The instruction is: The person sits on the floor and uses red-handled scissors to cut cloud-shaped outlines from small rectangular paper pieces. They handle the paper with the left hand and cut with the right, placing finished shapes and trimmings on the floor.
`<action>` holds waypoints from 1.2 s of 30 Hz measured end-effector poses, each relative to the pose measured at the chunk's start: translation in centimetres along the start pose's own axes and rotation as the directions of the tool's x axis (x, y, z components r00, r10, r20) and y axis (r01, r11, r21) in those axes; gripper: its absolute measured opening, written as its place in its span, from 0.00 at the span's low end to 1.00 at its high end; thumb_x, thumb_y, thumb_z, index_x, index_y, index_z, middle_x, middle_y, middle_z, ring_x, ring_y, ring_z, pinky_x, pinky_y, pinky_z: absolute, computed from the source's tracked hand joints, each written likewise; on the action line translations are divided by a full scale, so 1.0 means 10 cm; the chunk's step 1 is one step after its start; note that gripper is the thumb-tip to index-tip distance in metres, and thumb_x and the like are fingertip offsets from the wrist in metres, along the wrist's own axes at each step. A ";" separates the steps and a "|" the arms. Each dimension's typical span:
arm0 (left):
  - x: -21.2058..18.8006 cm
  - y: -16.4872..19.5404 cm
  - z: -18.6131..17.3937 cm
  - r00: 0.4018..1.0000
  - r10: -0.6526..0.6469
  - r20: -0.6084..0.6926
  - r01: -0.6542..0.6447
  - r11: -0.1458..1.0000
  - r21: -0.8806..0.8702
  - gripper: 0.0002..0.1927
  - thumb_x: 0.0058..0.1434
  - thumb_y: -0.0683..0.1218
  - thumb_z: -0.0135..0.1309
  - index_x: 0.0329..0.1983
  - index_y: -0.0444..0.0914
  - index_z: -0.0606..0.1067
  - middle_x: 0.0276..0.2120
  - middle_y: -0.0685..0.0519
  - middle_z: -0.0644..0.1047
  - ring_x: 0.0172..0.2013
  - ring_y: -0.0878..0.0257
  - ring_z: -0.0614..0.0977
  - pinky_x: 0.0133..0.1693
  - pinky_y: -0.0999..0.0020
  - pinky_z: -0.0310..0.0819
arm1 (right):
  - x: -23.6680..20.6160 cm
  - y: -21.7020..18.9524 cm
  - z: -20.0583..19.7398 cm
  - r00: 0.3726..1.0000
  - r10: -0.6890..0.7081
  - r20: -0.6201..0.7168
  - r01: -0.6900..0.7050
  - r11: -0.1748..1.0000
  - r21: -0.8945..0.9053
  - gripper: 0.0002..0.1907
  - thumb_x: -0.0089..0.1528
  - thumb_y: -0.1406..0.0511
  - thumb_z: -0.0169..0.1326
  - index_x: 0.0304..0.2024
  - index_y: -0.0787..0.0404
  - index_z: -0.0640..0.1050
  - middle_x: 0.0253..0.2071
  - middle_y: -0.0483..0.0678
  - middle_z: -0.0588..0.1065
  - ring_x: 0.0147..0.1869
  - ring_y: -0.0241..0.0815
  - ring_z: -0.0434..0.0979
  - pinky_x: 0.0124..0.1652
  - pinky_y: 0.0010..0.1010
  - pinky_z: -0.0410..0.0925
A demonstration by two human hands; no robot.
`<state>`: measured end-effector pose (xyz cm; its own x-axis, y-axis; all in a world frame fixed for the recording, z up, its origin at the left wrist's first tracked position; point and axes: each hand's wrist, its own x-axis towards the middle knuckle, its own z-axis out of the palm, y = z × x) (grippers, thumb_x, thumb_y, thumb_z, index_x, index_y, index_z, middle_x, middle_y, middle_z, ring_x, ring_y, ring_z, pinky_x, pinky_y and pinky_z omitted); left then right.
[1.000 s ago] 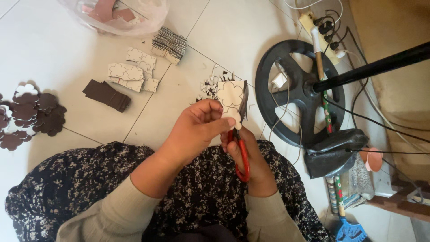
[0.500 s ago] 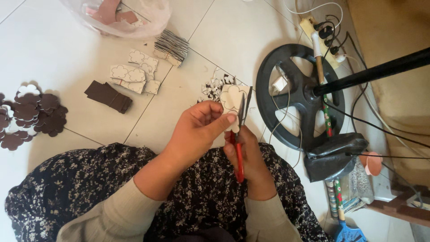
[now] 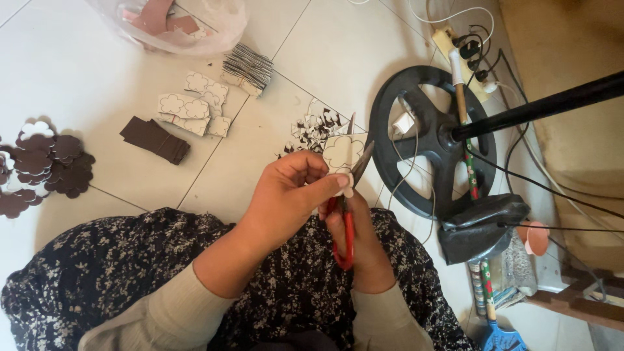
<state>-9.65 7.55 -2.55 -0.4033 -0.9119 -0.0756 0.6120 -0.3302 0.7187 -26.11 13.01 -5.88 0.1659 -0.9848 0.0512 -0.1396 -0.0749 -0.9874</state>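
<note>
My left hand point(image 3: 286, 198) pinches a small cream card piece point(image 3: 342, 153) with a flower outline drawn on it. My right hand point(image 3: 361, 244), partly hidden behind the left, grips red-handled scissors point(image 3: 348, 227). The scissor blades stand apart around the right edge of the card piece. Both hands hover above my lap, which is covered by a dark floral cloth point(image 3: 162, 260). Small cut scraps point(image 3: 315, 127) lie on the tiled floor just beyond the hands.
Cream flower-marked squares point(image 3: 192, 107), a dark brown stack point(image 3: 155, 139) and brown flower cut-outs point(image 3: 49, 170) lie left. A clear bag point(image 3: 175, 23) sits far left. A black round stand base point(image 3: 432, 146) with pole, cables and a power strip point(image 3: 461, 49) fill the right.
The card piece has turned a little in my left hand, and the scissors have shifted along its edge with the blades apart. Both hands stay above the lap.
</note>
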 end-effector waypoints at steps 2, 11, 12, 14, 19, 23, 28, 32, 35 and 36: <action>0.01 -0.04 -0.02 1.000 0.010 0.010 -0.010 1.000 0.000 0.07 0.64 0.39 0.61 0.32 0.34 0.74 0.26 0.53 0.79 0.23 0.70 0.76 0.25 0.75 0.68 | 0.02 -0.02 0.02 0.999 -0.002 -0.033 0.000 0.999 -0.050 0.39 0.63 0.37 0.53 0.53 0.65 0.71 0.40 0.44 0.68 0.43 0.35 0.67 0.41 0.28 0.63; 0.05 -0.12 -0.08 0.998 -0.060 0.001 0.060 0.995 -0.074 0.05 0.61 0.37 0.61 0.33 0.34 0.75 0.31 0.54 0.80 0.33 0.70 0.80 0.36 0.75 0.75 | 0.10 -0.27 -0.03 0.986 -0.158 -0.046 0.141 0.956 -0.258 0.39 0.65 0.41 0.58 0.61 0.65 0.69 0.49 0.43 0.71 0.51 0.35 0.72 0.48 0.28 0.68; 0.05 -0.11 -0.10 0.997 -0.083 -0.012 0.082 0.996 -0.045 0.05 0.61 0.38 0.61 0.33 0.34 0.76 0.31 0.54 0.80 0.33 0.70 0.80 0.35 0.75 0.75 | 0.09 -0.28 -0.06 0.992 -0.121 -0.045 0.103 0.952 -0.290 0.39 0.63 0.40 0.58 0.60 0.64 0.70 0.46 0.43 0.70 0.48 0.34 0.70 0.45 0.27 0.67; 0.06 -0.10 -0.12 0.999 -0.049 0.014 0.049 0.999 -0.023 0.06 0.62 0.38 0.62 0.33 0.33 0.76 0.31 0.54 0.80 0.34 0.69 0.80 0.36 0.75 0.74 | 0.07 -0.27 -0.10 0.998 -0.049 -0.044 0.031 0.936 -0.351 0.40 0.59 0.39 0.59 0.57 0.64 0.73 0.41 0.42 0.69 0.41 0.33 0.66 0.38 0.26 0.64; 0.05 -0.03 -0.11 0.999 -0.033 0.037 0.030 0.997 0.075 0.06 0.62 0.39 0.62 0.32 0.33 0.76 0.30 0.52 0.81 0.33 0.68 0.81 0.36 0.74 0.76 | 0.00 -0.21 -0.08 1.000 0.013 0.016 -0.013 1.000 -0.016 0.41 0.62 0.37 0.57 0.58 0.63 0.72 0.41 0.41 0.68 0.42 0.33 0.64 0.41 0.25 0.60; 0.00 0.01 -0.07 0.998 0.005 0.068 -0.012 0.995 0.099 0.07 0.63 0.39 0.62 0.32 0.32 0.76 0.29 0.50 0.81 0.29 0.67 0.81 0.32 0.73 0.76 | -0.02 -0.20 -0.06 1.000 -0.004 0.019 0.003 0.999 0.032 0.37 0.65 0.39 0.56 0.57 0.63 0.72 0.40 0.41 0.67 0.44 0.34 0.65 0.43 0.26 0.62; 0.00 0.02 -0.04 0.996 0.029 0.084 -0.035 0.997 0.067 0.06 0.63 0.38 0.60 0.33 0.32 0.75 0.29 0.49 0.82 0.28 0.67 0.81 0.31 0.73 0.76 | -0.04 -0.20 -0.04 1.000 0.027 -0.005 -0.027 0.998 0.054 0.36 0.64 0.40 0.56 0.55 0.63 0.71 0.40 0.42 0.68 0.43 0.34 0.66 0.41 0.26 0.62; 0.00 0.01 -0.04 0.997 0.024 0.066 -0.026 1.000 0.017 0.05 0.63 0.38 0.59 0.35 0.31 0.75 0.29 0.50 0.81 0.28 0.66 0.81 0.31 0.72 0.76 | -0.03 -0.16 -0.05 1.000 0.025 -0.001 -0.024 0.999 0.027 0.35 0.64 0.39 0.56 0.52 0.64 0.73 0.40 0.41 0.68 0.42 0.34 0.65 0.40 0.26 0.62; 0.00 0.00 -0.03 0.999 0.019 0.045 -0.020 1.000 0.012 0.06 0.63 0.38 0.60 0.35 0.32 0.74 0.29 0.50 0.80 0.27 0.67 0.80 0.30 0.73 0.74 | 0.00 -0.11 -0.04 0.999 0.043 -0.014 -0.043 0.998 0.035 0.37 0.62 0.39 0.56 0.53 0.64 0.72 0.39 0.41 0.68 0.40 0.33 0.65 0.38 0.26 0.62; 0.00 0.00 -0.02 0.999 0.014 0.037 -0.015 1.000 0.015 0.06 0.63 0.38 0.60 0.35 0.32 0.74 0.29 0.51 0.80 0.27 0.68 0.79 0.30 0.73 0.74 | 0.00 -0.09 -0.04 1.000 0.018 -0.012 -0.018 1.000 0.011 0.36 0.64 0.39 0.55 0.52 0.64 0.72 0.39 0.41 0.68 0.41 0.33 0.66 0.39 0.26 0.62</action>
<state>-9.49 7.47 -2.71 -0.4198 -0.9068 -0.0394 0.6077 -0.3130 0.7299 -26.39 13.00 -4.92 0.1517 -0.9878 0.0353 -0.1319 -0.0557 -0.9897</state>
